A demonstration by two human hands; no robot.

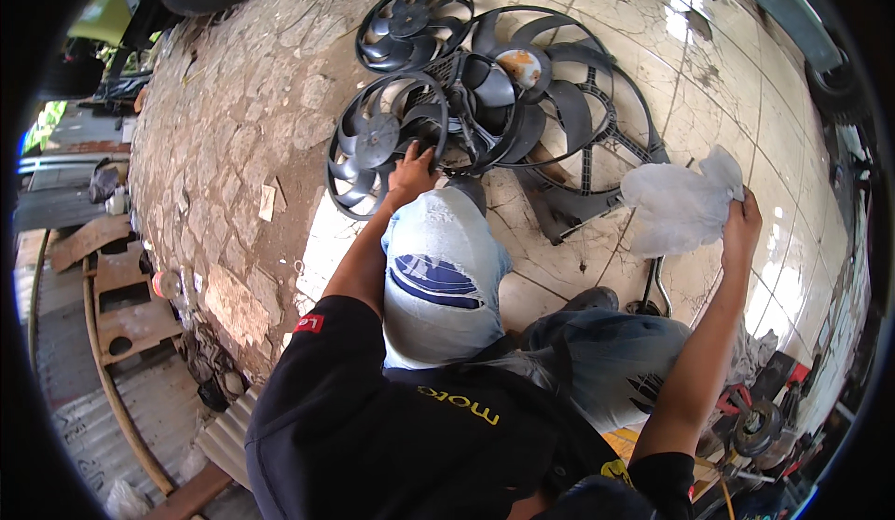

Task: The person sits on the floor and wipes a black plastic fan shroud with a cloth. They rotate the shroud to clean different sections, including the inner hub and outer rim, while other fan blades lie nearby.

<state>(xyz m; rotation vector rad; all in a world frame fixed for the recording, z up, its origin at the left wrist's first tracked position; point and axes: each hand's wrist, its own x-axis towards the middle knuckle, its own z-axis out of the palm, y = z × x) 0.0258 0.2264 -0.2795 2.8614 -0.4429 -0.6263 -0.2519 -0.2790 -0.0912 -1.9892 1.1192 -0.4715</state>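
My left hand (411, 176) is on the lower right rim of a black cooling fan (376, 140), its fingers reaching over the ring and partly hidden against the dark blades. In my right hand (741, 228), a pale grey-white cloth (679, 203) is pinched by its right edge and hangs spread out above the tiles. Beyond the left hand's fan lies another round fan (408, 19). To the right, a larger black fan (571, 115) in a ring frame has a rusty, silvery motor hub. The fans partly overlap one another.
My bent knee (438, 259) rises between my arms. A metal stand or bar (662, 287) is by my right leg. Tools and metal parts (755, 427) crowd the lower right. Tiled floor (746, 73) meets rough stone paving (233, 119) at left, beside wooden boards (126, 278).
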